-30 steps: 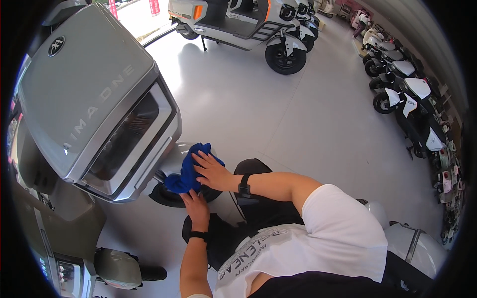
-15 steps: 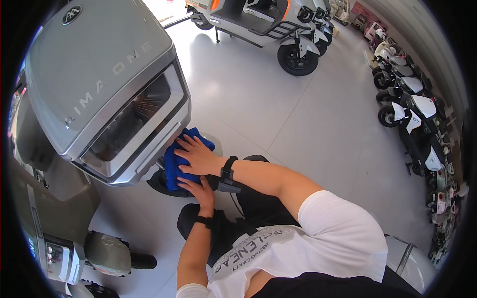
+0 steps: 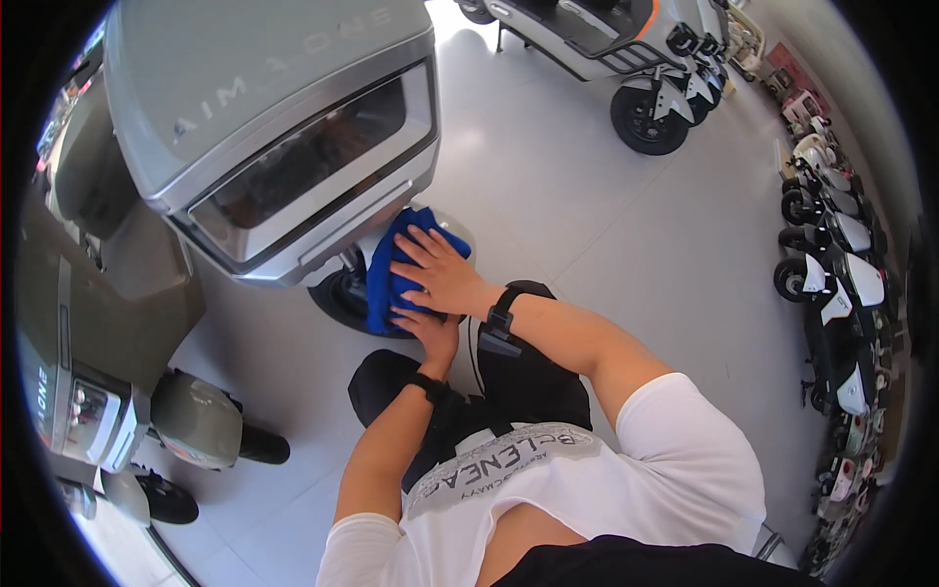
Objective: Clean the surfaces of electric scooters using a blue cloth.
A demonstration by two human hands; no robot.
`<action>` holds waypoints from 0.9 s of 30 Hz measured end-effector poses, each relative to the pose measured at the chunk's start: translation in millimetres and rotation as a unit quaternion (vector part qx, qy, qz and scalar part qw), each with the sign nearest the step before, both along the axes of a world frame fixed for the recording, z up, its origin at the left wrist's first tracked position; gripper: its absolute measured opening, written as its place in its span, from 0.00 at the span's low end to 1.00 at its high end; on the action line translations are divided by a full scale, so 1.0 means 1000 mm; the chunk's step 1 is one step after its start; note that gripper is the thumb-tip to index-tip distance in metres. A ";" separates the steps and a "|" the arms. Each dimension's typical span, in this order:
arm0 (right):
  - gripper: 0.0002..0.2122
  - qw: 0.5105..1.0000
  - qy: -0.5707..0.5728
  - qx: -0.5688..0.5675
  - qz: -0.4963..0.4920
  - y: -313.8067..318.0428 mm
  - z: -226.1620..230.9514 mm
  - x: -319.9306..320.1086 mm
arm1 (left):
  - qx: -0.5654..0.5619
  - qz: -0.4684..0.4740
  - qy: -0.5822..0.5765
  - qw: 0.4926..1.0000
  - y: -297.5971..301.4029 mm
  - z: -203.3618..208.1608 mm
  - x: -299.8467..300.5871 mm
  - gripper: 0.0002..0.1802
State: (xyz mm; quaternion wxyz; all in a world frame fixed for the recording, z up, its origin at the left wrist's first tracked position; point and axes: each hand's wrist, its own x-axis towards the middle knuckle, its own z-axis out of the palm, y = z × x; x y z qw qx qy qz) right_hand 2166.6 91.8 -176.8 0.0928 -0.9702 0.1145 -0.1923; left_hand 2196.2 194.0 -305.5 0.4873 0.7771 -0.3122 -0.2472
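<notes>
A blue cloth [image 3: 383, 282] lies draped over the pale front fender [image 3: 458, 231] of a grey scooter [image 3: 264, 88], above its black front wheel [image 3: 342, 298]. My right hand [image 3: 442, 274] presses flat on the cloth with its fingers spread. Just below it, my left hand [image 3: 436, 338] rests its outstretched fingers on the cloth's near edge. Both wrists carry black bands. The scooter's boxy front with its dark headlight window [image 3: 323, 147] overhangs the wheel, and the cloth hides much of the fender.
An olive-grey scooter [image 3: 201, 416] stands close by on the left. Further off, at the top, is a parked scooter with an orange trim line [image 3: 548, 44]. A long row of scooters [image 3: 831, 254] runs along the right wall. Pale tiled floor [image 3: 587, 225] lies between.
The view has shifted, so the grey scooter and both hands appear higher and further right. Both hands remain on the blue cloth, the right still spread flat.
</notes>
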 end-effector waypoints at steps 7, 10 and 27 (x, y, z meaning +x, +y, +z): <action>0.25 0.997 0.075 -0.031 0.006 0.001 -0.006 -0.037 | 0.061 -0.049 0.113 0.991 -0.002 0.002 -0.026 0.71; 0.25 0.995 0.092 -0.030 0.018 0.000 -0.004 -0.042 | 0.008 -0.017 0.153 0.988 0.001 0.004 -0.031 0.67; 0.26 0.973 -0.017 0.185 -0.138 -0.066 -0.013 0.029 | -0.009 -0.012 -0.350 0.937 0.004 0.083 0.029 0.48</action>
